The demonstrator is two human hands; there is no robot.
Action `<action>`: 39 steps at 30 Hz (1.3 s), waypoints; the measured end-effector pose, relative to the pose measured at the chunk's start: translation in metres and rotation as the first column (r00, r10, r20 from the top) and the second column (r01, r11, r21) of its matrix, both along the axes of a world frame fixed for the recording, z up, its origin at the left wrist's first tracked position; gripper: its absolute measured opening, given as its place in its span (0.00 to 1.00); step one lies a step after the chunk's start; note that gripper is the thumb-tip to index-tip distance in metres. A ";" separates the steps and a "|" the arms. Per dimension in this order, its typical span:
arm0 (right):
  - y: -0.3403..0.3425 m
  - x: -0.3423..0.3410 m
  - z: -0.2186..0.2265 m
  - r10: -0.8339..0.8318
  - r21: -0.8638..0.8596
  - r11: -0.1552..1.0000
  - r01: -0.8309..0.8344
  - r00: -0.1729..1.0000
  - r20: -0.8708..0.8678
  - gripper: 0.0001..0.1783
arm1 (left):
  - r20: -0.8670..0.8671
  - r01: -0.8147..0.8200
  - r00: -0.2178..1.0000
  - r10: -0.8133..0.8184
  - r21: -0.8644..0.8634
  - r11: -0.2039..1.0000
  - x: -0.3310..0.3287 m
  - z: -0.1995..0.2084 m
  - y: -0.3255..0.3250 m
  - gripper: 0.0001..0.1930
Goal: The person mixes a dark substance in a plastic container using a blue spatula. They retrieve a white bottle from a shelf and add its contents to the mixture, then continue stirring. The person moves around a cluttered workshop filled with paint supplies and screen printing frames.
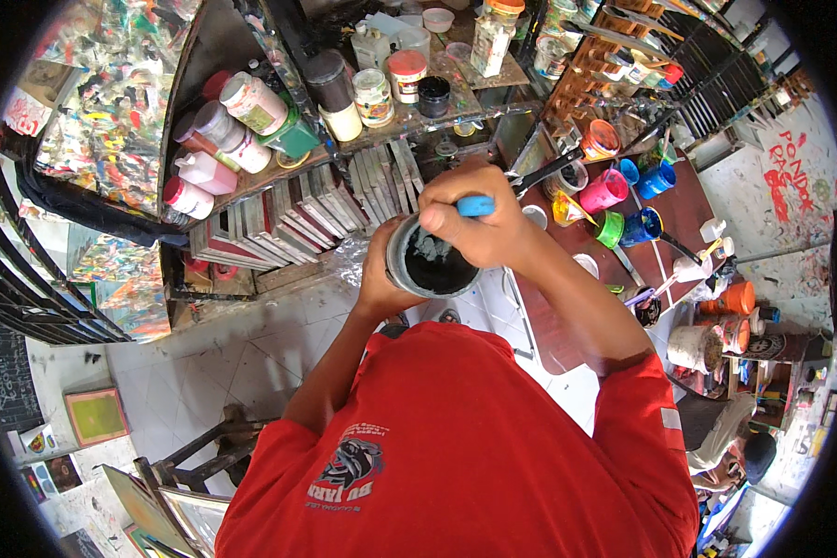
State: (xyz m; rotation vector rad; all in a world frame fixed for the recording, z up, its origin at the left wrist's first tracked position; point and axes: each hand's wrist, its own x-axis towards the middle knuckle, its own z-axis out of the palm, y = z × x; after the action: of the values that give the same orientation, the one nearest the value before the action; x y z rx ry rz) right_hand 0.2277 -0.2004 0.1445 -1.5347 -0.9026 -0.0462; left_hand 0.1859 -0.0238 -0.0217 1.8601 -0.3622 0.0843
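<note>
My left hand (376, 279) is wrapped round the side of a grey, round plastic pot (394, 259), held up in front of my red shirt. Black, thick-looking paint or ink (439, 272) covers the inside, with a greyish lumpy patch near the far side. Over the pot's mouth, my right hand (482, 221) is closed in a fist round a tool with a blue handle (475, 205). Only the handle's end sticks out past the thumb; the tool's lower part is hidden by the hand, so its kind does not show.
Ahead, a paint-stained shelf (465, 110) carries several jars and bottles. Framed screens (316, 209) stand in a row beneath it. On the right, a dark red table (558, 321) bears open pots, among them a pink pot (604, 191). A wooden rack (614, 46) rises behind.
</note>
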 end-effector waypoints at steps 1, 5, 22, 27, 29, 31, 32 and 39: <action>0.000 -0.005 0.003 0.008 -0.031 0.999 -0.010 0.998 -0.059 0.26 | 0.018 -0.017 1.000 0.017 0.006 1.000 -0.001 -0.003 0.001 0.53; -0.015 -0.014 -0.002 -0.029 0.114 0.990 0.089 0.897 -0.442 0.28 | 0.085 -0.063 0.995 0.061 0.020 0.998 -0.010 -0.006 -0.001 0.49; -0.008 0.003 -0.010 -0.128 0.014 0.992 0.128 0.960 0.248 0.24 | -0.022 0.037 0.999 -0.044 -0.252 0.967 -0.002 0.007 -0.016 0.53; -0.013 0.000 0.001 -0.101 0.060 0.990 0.131 0.926 -0.363 0.27 | -0.014 0.020 1.000 -0.022 -0.136 0.991 0.007 0.016 -0.009 0.50; -0.013 0.001 -0.008 0.025 0.235 0.966 0.110 0.862 -0.507 0.30 | -0.023 0.029 0.999 -0.033 -0.158 0.987 0.011 0.014 -0.005 0.51; -0.001 0.002 -0.012 0.093 0.390 0.912 0.126 0.864 -0.495 0.29 | -0.028 0.049 0.998 -0.055 -0.192 0.980 0.020 -0.002 0.001 0.52; 0.009 0.003 -0.016 0.058 0.416 0.895 0.164 0.880 -0.471 0.29 | -0.091 0.075 0.991 -0.100 -0.237 0.968 0.024 -0.001 -0.001 0.54; 0.041 0.050 0.006 -0.300 0.345 0.894 0.287 0.954 -0.016 0.28 | -0.099 0.082 0.984 -0.145 -0.473 0.877 0.054 0.004 0.027 0.55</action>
State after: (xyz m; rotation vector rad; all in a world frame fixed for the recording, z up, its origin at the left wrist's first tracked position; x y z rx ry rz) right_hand 0.2781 -0.1593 0.1508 -1.3294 -0.6426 -0.4323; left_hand 0.2395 0.0031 -0.0181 1.3525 -0.3247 -0.0319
